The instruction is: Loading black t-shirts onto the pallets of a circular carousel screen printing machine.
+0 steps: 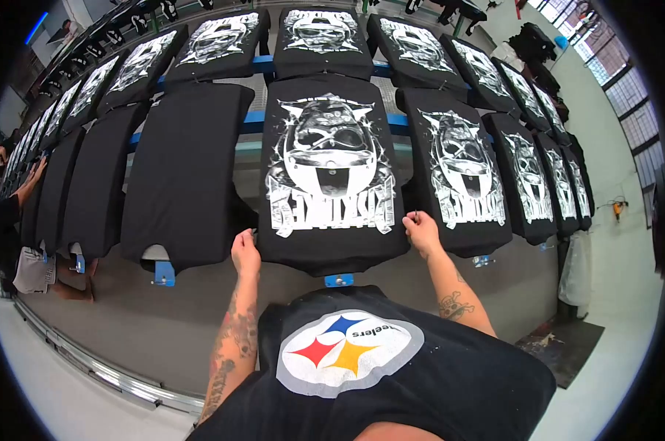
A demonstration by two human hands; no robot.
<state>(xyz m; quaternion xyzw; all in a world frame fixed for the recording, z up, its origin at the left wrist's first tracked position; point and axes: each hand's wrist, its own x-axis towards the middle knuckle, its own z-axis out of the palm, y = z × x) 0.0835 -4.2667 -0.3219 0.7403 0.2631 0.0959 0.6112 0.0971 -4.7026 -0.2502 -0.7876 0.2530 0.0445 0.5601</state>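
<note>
A black T-shirt with a large white print lies stretched over a flat board directly in front of me. My left hand is closed in a pinch on the shirt's black cloth at the lower left side. At the lower right side, the fingers of my right hand are pinched together on the cloth edge. The print shows a masked figure above a band of block shapes. Below the shirt's near edge, a blue bracket sticks out from the board.
To the left, a plain black shirt covers the neighbouring board; on the right is another printed shirt. A second row of printed shirts runs behind, over blue rails. At far left a person reaches to a board.
</note>
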